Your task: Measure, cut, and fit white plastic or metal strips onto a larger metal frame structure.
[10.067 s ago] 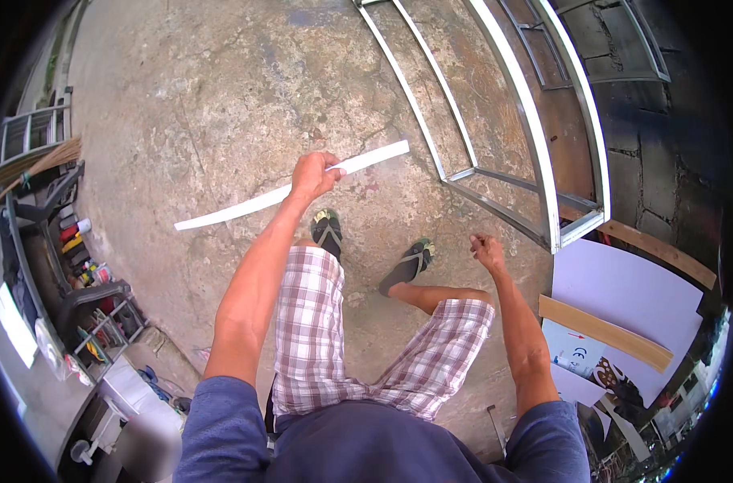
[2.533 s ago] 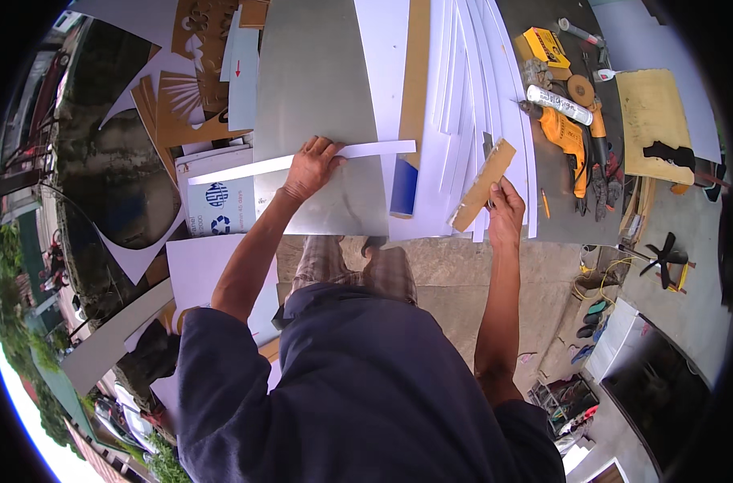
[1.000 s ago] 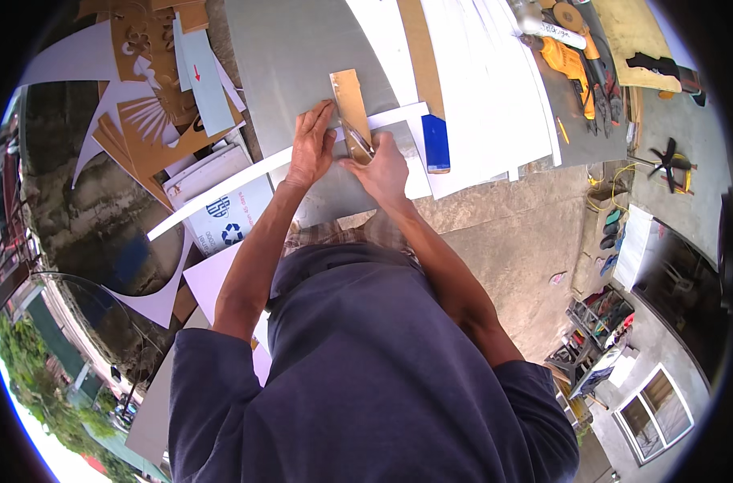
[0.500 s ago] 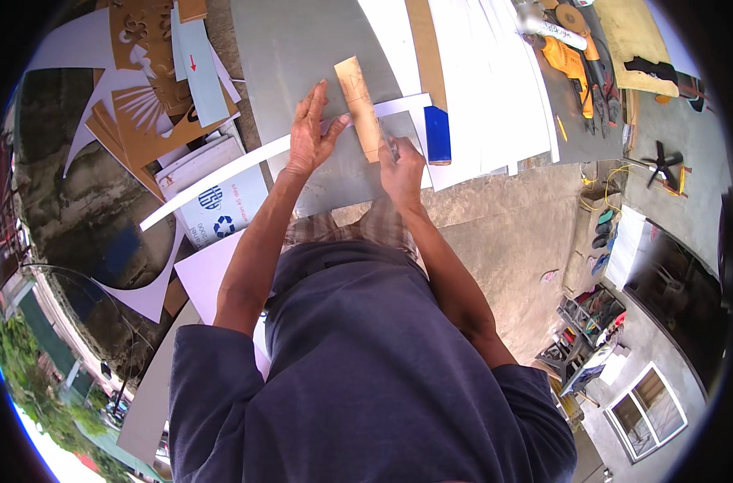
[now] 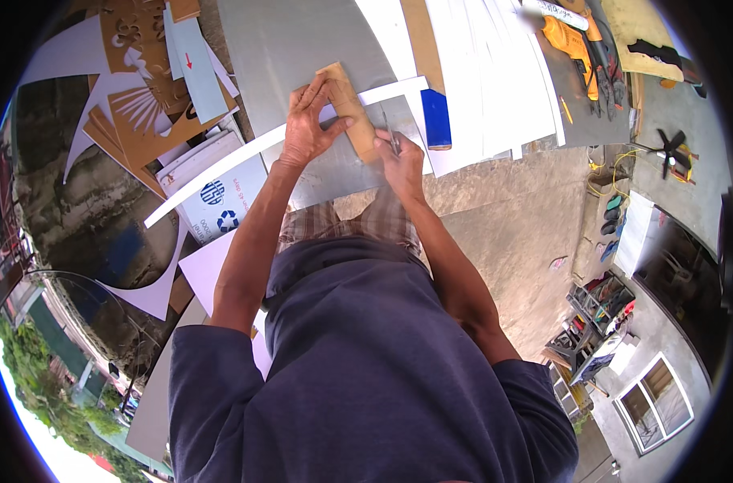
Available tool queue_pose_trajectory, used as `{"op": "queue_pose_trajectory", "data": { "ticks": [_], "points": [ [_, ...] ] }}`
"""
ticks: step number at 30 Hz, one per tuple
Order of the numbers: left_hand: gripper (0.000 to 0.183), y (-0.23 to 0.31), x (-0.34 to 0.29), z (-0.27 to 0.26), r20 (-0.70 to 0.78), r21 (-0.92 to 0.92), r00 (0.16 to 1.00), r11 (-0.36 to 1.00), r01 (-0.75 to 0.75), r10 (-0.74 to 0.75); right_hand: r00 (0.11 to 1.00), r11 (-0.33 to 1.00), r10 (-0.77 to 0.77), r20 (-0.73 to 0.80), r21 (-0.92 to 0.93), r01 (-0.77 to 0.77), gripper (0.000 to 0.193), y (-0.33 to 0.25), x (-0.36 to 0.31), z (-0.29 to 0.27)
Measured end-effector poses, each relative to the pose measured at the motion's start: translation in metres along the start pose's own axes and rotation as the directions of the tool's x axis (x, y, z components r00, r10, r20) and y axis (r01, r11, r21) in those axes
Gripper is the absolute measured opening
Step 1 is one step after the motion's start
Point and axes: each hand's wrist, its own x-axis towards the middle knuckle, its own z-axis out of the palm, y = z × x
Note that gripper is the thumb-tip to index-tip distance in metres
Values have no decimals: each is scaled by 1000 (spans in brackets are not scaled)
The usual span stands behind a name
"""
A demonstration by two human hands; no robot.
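Under my left hand [image 5: 311,129] is a flat tan block [image 5: 352,113], its fingertips on the upper end and its thumb across the middle. My right hand [image 5: 402,165] is closed around a slim metal knife [image 5: 389,129], its blade pointing away from me beside the block's right edge. A long white strip [image 5: 229,165] runs crosswise under the block. It lies over a grey sheet [image 5: 290,32] on the work surface. The underside of the block and the knife's handle are hidden.
A blue-ended brown strip [image 5: 436,121] and white sheets [image 5: 487,80] lie to the right. Beyond them are a yellow power tool [image 5: 566,44] and a pencil [image 5: 566,110]. Brown and white cut-outs [image 5: 145,105] and a printed box [image 5: 225,197] are at left.
My left hand has moved onto the tan block, with fingers now on its upper end. The block sits slightly lower and further left. The knife blade now shows more clearly.
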Motion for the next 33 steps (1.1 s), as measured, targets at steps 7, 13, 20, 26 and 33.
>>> {"op": "queue_pose_trajectory", "data": {
  "ticks": [7, 13, 20, 26, 33],
  "points": [
    [75, -1, 1, -1, 36, 1, 999, 1000, 0, 0, 988, 991, -108, -112, -97, 97, 25, 5, -15, 8],
    [73, 3, 4, -3, 41, -2, 999, 1000, -2, 2, 939, 911, -320, -122, -312, 270, 50, 1, -21, 10],
    [63, 1, 4, -3, 30, -252, 982, 950, 187, -185, 957, 863, -272, -99, -464, 197, 48, -7, -14, 18],
    [61, 4, 0, -4, -8, -74, 994, 991, 113, -113, 992, 997, -1, 123, -79, 11, 29, -12, -8, -5],
    [68, 6, 1, 0, 30, 94, 997, 992, -79, 76, 965, 963, -263, 20, -49, 263, 31, 8, -10, 1]
  ]
}}
